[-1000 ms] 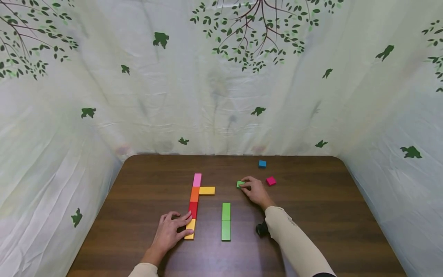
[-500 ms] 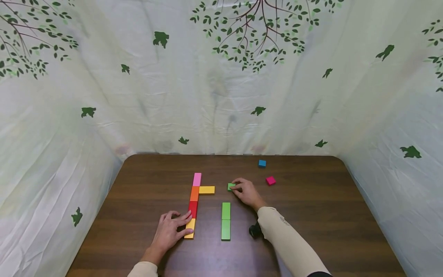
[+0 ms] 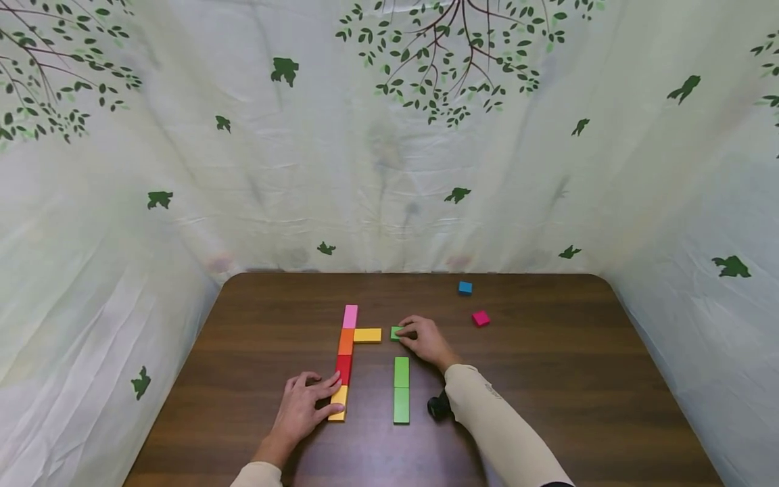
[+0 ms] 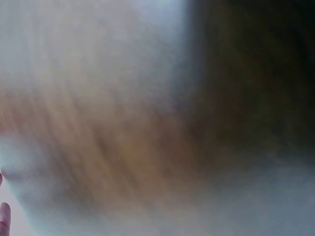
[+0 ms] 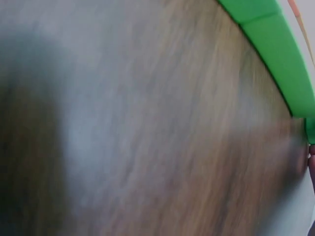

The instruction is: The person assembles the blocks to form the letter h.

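A column of flat blocks lies on the brown table (image 3: 548, 379): pink (image 3: 349, 316), orange (image 3: 345, 341), red (image 3: 343, 368) and yellow (image 3: 338, 402), with a second yellow block (image 3: 367, 335) jutting right from the orange one. My left hand (image 3: 302, 408) rests flat beside the column's near end, fingertips touching the lowest yellow block. My right hand (image 3: 422, 338) pinches a small green block (image 3: 396, 332) on the table, just right of the jutting yellow block. Two green blocks (image 3: 401, 391) lie end to end below it; their edge (image 5: 275, 54) shows in the right wrist view.
A blue cube (image 3: 465, 287) and a magenta block (image 3: 480, 318) lie at the back right of the table. A leaf-printed cloth (image 3: 389, 135) walls the table on three sides. The left wrist view is a blur of table surface.
My right hand has slid the small green block leftward across the table, from near the magenta block to beside the jutting yellow block. My left hand has stayed put.
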### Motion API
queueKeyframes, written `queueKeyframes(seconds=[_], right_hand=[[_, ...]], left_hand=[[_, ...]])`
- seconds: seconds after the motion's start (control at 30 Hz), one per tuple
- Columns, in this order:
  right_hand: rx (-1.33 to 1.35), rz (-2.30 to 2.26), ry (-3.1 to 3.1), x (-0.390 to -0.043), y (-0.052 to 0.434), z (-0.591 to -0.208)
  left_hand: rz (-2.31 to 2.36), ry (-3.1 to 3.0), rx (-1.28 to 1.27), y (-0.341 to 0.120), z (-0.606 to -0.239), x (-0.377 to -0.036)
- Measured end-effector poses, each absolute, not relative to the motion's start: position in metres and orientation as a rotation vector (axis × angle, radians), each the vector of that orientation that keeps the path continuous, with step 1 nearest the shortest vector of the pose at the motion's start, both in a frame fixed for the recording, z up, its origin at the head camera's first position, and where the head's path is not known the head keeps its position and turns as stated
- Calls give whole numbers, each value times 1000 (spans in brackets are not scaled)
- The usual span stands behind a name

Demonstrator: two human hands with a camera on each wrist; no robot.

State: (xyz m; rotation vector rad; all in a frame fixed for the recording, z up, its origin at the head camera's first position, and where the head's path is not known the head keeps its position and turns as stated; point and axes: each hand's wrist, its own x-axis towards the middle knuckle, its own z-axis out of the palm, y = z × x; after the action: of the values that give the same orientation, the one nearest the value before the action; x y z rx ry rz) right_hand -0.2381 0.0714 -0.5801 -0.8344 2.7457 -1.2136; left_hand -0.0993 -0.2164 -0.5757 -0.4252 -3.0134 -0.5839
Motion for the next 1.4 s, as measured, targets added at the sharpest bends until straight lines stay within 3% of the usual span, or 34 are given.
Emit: queueKeyframes(seconds=[1.4], right_hand=[[-743,-1330,2675,-234,49,-580]], left_hand=[[-566,-2971,-436,-218,-578,-98]])
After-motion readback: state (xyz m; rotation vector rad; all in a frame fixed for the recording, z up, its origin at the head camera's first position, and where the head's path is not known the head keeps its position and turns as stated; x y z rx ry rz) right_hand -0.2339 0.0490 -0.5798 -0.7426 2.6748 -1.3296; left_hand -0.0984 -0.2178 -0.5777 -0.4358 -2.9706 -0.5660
